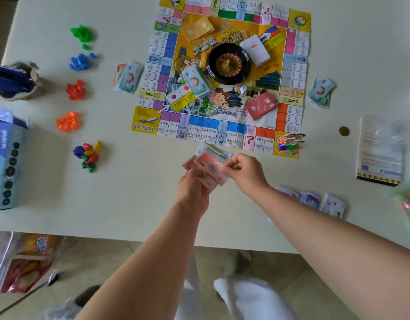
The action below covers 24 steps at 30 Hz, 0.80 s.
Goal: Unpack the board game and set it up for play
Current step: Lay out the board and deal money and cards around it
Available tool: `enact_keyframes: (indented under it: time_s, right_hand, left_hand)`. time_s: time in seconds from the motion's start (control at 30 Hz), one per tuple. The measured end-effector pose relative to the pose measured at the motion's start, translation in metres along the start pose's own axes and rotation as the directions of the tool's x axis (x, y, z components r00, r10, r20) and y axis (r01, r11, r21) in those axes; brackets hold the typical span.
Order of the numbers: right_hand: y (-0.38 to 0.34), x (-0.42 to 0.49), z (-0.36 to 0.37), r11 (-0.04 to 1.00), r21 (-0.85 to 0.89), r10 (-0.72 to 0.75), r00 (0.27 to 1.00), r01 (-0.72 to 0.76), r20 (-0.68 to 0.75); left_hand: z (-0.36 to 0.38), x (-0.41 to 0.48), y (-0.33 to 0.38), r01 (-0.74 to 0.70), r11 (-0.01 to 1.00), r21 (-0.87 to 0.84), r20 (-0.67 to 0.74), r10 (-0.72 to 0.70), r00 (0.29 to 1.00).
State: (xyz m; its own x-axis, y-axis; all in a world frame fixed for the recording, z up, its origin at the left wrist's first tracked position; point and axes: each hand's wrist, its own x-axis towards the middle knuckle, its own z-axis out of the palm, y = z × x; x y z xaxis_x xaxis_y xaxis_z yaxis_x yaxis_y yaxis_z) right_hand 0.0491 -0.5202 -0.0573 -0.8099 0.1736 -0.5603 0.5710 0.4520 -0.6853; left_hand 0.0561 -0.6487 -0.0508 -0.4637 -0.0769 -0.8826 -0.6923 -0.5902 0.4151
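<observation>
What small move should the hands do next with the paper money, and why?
Probably the right hand should draw the pink note it pinches off the fan of notes gripped by the left hand and lay it below the board: a left money pile and a right money pile already flank it.

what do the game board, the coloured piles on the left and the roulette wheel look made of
Game board: likely thin printed paper; fold creases show and its edges ripple. Coloured piles: probably moulded plastic, bright and slightly translucent. Roulette wheel: likely hard black plastic with a glossy rim; its gold centre's material is unclear.
</observation>
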Motion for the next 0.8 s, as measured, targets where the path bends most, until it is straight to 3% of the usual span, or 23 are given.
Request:
enact_keyframes:
  time_s: [0.1, 0.23, 0.33, 0.43, 0.5, 0.57, 0.67, 0.8]
  right_hand:
    - [-0.003, 0.018, 0.013, 0.992, -0.119, 0.035, 0.989, -0.052, -0.144]
    - [-0.008, 0.035, 0.030, 0.937, -0.296, 0.122, 0.968, -0.186, -0.220]
    - [-0.010, 0.039, 0.039, 0.874, -0.432, 0.096, 0.952, -0.220, -0.290]
    - [-0.015, 0.040, 0.046, 0.867, -0.464, 0.033, 0.950, -0.181, -0.309]
    - [-0.026, 0.044, 0.052, 0.929, -0.368, -0.045, 0.971, -0.045, -0.234]
    - [-0.047, 0.049, 0.059, 0.981, -0.180, -0.089, 0.994, 0.076, -0.065]
    - [-0.093, 0.064, 0.076, 0.999, -0.025, -0.039, 0.985, 0.044, 0.171]
    - [-0.139, 0.092, 0.097, 1.000, 0.012, -0.028, 0.980, 0.026, 0.199]
  left_hand:
    - [-0.008, 0.015, 0.016, -0.046, 0.998, 0.036, -0.088, 0.049, 0.995]
    - [-0.021, 0.035, 0.041, -0.071, 0.997, 0.040, -0.108, 0.075, 0.991]
    - [-0.027, 0.043, 0.061, -0.058, 0.998, 0.037, -0.063, 0.060, 0.996]
    - [-0.030, 0.051, 0.077, -0.047, 0.997, 0.060, -0.031, 0.049, 0.998]
    - [-0.030, 0.055, 0.089, -0.043, 0.996, 0.082, -0.010, 0.044, 0.999]
    - [-0.028, 0.057, 0.101, -0.046, 0.989, 0.138, 0.003, 0.046, 0.999]
    - [-0.025, 0.062, 0.128, -0.074, 0.966, 0.250, -0.027, 0.083, 0.996]
    - [-0.025, 0.074, 0.169, -0.117, 0.952, 0.284, -0.069, 0.142, 0.987]
